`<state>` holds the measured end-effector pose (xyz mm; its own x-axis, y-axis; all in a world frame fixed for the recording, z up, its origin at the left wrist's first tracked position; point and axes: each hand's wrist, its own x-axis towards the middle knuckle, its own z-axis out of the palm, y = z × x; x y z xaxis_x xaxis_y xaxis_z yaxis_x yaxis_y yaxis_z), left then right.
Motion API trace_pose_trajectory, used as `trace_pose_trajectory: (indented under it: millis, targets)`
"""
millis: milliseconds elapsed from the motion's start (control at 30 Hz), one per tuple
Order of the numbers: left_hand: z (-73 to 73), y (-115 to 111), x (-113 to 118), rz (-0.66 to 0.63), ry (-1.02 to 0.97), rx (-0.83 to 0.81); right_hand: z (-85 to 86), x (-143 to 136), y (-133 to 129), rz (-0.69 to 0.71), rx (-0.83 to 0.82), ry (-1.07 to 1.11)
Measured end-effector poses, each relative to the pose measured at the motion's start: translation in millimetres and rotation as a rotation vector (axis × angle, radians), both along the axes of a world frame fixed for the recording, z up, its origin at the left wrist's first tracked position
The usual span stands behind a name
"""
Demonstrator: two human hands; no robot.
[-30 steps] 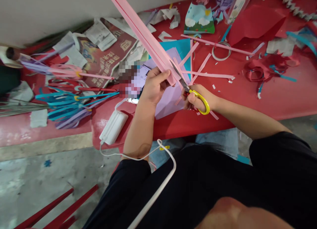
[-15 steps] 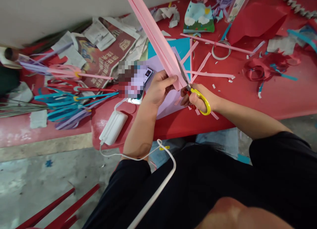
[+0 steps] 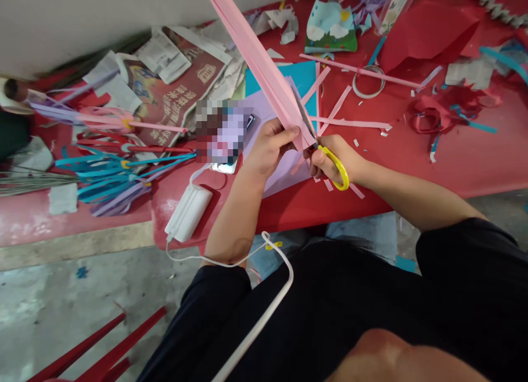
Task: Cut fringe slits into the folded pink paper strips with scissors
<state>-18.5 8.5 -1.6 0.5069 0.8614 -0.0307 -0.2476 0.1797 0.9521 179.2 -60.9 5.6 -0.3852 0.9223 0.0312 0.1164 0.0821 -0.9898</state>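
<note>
Site: paper-craft workspace; home or workshop, cannot tell. Evidence: scissors (image 3: 342, 175) in hand; red tabletop (image 3: 462, 162) littered with pink strips (image 3: 355, 124), tape roll (image 3: 369, 96), newspaper (image 3: 175, 98); grey floor (image 3: 49, 299).

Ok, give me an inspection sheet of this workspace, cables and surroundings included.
Surface: glossy red tabletop, crowded.
Things in hand: long creased pink paper; yellow-handled metal scissors, blades at the paper's edge.
Clutter: thin pink paper strips, round pale tape roll, brown printed newspaper.
Fingers: left fingers pinch the pink paper's near end; right fingers grip the scissors.
Cables: thin white cable, slack past the tabletop's near edge; thick white cable across the black shirt.
Surroundings: grey floor, slender red legs, plain pale wall.
</note>
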Motion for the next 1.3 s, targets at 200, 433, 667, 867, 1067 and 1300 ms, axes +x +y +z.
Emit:
trace_pose_trajectory:
  millis: [200,433,667,867,1067,1300]
  targets:
    - [-4.0,4.6,-2.0,0.054,0.014,-0.024,2.2,1.3,-0.4,-0.04,0.008,-0.05]
    - [-4.1,4.2,-3.4,0.064,0.01,-0.033,-2.8,-0.3,-1.1,-0.05,-0.01,-0.04]
    - [-7.7,10.4,-3.1,0.196,-0.015,0.009,4.5,-1.7,0.4,-0.048,-0.018,-0.016]
    - [-19.0,27.0,-8.2,0.367,-0.062,0.033,1.2,2.3,2.3,0.069,0.048,-0.051]
    - [-10.0,20.7,-12.7,0.285,-0.045,-0.027,-1.8,3.3,5.0,0.144,0.238,-0.011]
    - [-4.9,18.1,-14.6,0.226,-0.064,-0.051,1.9,5.3,5.0,0.174,0.3,-0.073]
